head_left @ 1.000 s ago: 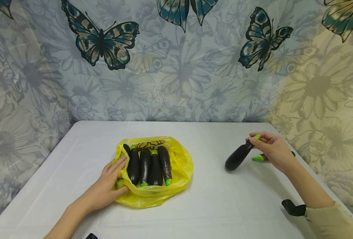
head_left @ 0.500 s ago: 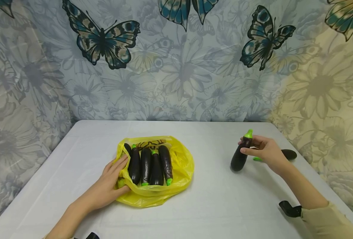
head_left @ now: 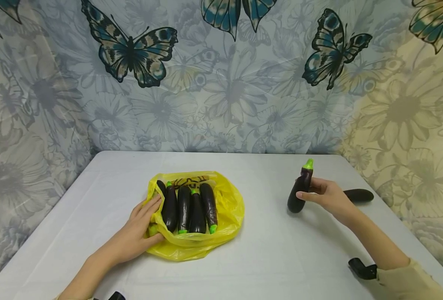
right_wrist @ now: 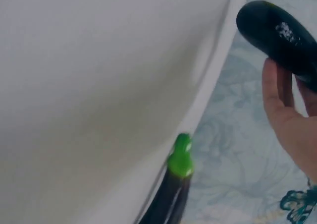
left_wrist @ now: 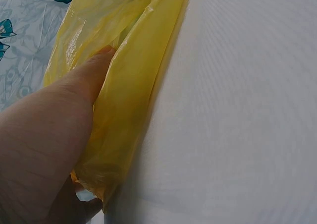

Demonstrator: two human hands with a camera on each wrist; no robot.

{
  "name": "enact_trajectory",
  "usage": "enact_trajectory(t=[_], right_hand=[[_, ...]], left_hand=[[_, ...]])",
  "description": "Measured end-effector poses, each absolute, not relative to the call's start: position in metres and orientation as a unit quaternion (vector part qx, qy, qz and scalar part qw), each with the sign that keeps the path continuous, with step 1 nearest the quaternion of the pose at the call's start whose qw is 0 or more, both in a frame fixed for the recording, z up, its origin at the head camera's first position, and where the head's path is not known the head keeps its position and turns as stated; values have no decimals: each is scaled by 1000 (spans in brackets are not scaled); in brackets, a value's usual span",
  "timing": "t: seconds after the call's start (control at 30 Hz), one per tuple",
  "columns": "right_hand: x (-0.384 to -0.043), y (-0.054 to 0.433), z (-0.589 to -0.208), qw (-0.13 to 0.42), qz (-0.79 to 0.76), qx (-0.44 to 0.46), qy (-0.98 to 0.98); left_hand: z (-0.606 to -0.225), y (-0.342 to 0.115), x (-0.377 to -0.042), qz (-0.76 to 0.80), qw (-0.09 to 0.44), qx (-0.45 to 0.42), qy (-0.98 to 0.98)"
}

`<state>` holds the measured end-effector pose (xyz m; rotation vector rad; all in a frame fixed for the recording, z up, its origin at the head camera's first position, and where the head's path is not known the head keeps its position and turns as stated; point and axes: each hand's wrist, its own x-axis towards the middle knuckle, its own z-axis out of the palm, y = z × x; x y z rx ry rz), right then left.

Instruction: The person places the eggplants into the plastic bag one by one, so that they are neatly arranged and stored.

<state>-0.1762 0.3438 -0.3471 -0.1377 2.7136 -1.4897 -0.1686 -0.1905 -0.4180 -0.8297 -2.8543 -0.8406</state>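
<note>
In the head view my right hand (head_left: 326, 196) pinches a dark eggplant (head_left: 298, 192) between thumb and fingers. It stands nearly upright, its green stem (head_left: 309, 163) on top and its rounded end close over the table. The right wrist view shows the same eggplant (right_wrist: 277, 33) by the fingertips. My left hand (head_left: 135, 233) rests with fingers spread along the left side of a yellow plastic bag (head_left: 227, 212). In the left wrist view the thumb (left_wrist: 96, 68) presses into the bag's film. Several eggplants (head_left: 184, 208) lie side by side in the bag's mouth, mostly stems toward me.
Another eggplant (head_left: 360, 195) lies on the white table (head_left: 263, 254) behind my right hand; its green stem (right_wrist: 181, 159) shows in the right wrist view. Black curved pieces stick out by both wrists, one beside the right sleeve (head_left: 405, 279). A butterfly-patterned cloth (head_left: 229, 96) hangs behind the table.
My right hand has turned the eggplant from slanting to nearly upright and shifted its grip from near the stem down to the body. My left hand and the bag have stayed in place.
</note>
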Motion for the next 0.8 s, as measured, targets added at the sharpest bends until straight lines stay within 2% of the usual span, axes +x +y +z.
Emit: enact_trajectory(t=[0.2,0.37,0.8], right_hand=[[-169,306,-330,32,-595,-14,803],[-163,262,-321,71,-699,-4,712],[-173,167,-326,140,-675,-21,724]], left_hand=[[-418,-192,-168,-272,33,-269,-923],[-419,-191,-169,-275,32,-272,-922],[-417,-190,-169,-279,32,-272,-920]])
